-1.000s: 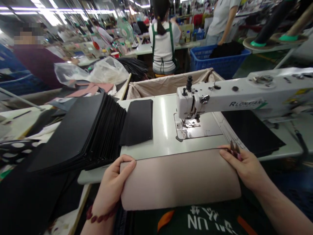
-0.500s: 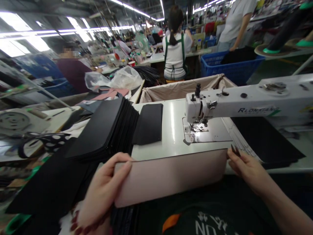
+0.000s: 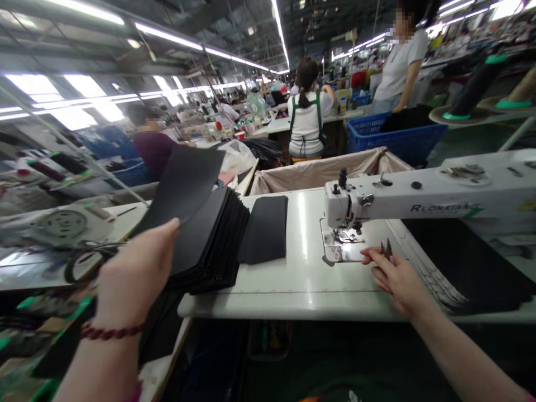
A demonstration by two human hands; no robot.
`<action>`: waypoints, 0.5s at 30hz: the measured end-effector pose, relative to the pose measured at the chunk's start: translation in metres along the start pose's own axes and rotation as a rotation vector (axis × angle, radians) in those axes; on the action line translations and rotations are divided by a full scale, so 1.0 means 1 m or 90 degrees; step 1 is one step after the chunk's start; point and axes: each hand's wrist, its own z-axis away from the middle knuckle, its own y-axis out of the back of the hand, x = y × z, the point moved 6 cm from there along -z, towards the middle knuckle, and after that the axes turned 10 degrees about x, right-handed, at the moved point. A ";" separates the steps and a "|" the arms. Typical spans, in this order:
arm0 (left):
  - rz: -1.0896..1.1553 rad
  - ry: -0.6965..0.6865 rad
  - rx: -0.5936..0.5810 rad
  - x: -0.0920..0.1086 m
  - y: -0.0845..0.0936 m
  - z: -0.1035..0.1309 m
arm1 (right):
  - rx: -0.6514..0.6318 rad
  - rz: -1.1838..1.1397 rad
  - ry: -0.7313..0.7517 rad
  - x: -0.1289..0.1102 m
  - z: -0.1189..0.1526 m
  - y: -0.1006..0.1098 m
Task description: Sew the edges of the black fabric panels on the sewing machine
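Observation:
My left hand pinches the lower edge of a black sheet panel, which tilts up over a tall stack of black panels. The lower part of the held panel overlaps the top of that stack. Small thread snips sit in my right hand, their two dark blades pointing up between the fingers. That hand hovers over the table just right of the needle plate of a white sewing machine.
A smaller pile of black pieces lies left of the needle. Under the machine arm rests a stack of black panels with pale edges. Beyond the table are a cloth-lined bin, a blue basket and several people.
The panel held between both hands, pale side facing me, is now only in my left hand, moved left and up over the tall stack, black side showing. My right hand has let go of it.

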 end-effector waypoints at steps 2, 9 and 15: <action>-0.016 -0.043 -0.070 -0.005 -0.033 0.015 | 0.039 -0.054 -0.011 -0.003 -0.010 0.001; 0.077 0.057 -0.106 -0.010 -0.060 0.043 | 0.081 -0.134 -0.058 -0.007 -0.032 -0.013; 0.224 -0.030 0.020 0.051 -0.040 0.056 | 0.103 -0.180 -0.058 0.003 -0.046 -0.028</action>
